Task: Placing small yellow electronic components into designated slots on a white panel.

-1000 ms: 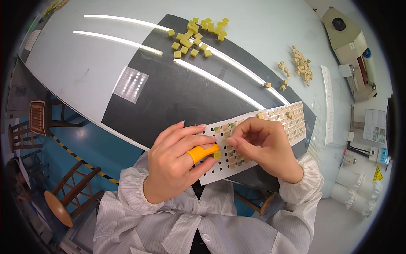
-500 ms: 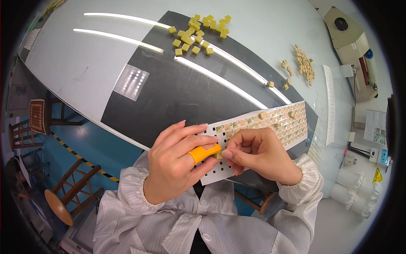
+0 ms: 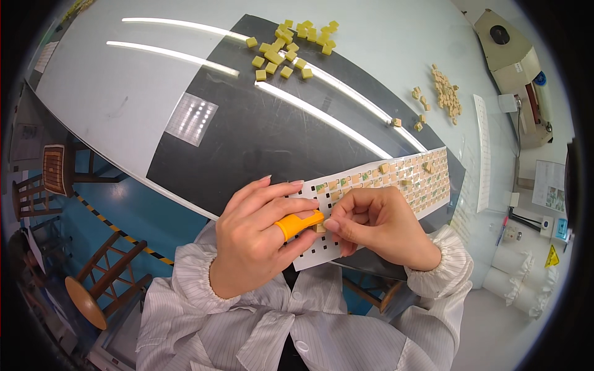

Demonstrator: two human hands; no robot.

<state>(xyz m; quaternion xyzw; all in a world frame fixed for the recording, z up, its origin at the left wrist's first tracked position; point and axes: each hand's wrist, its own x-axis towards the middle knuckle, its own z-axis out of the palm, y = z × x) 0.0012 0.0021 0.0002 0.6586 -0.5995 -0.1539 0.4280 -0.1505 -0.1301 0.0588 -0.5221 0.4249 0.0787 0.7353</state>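
A white sheet (image 3: 303, 258) with rows of small black squares lies at a slant under my hands, its right part covered with small tan cubes. My left hand (image 3: 253, 232) wears an orange-yellow finger tool (image 3: 299, 224) round its index finger. Below the tool's tip, a small tan block (image 3: 319, 227) sits between that finger and the thumb; the other fingers stretch over the sheet. My right hand (image 3: 383, 221) is closed in a pinch beside the block, thumb against curled fingers. Whatever it pinches is hidden.
Yellow cubes (image 3: 272, 57) are scattered on the far part of the black mat (image 3: 235, 136). A heap of small tan cubes (image 3: 445, 93) lies far right, with a few loose ones nearby. A beige machine (image 3: 510, 49) stands beyond. Wooden stools (image 3: 86, 303) stand at left.
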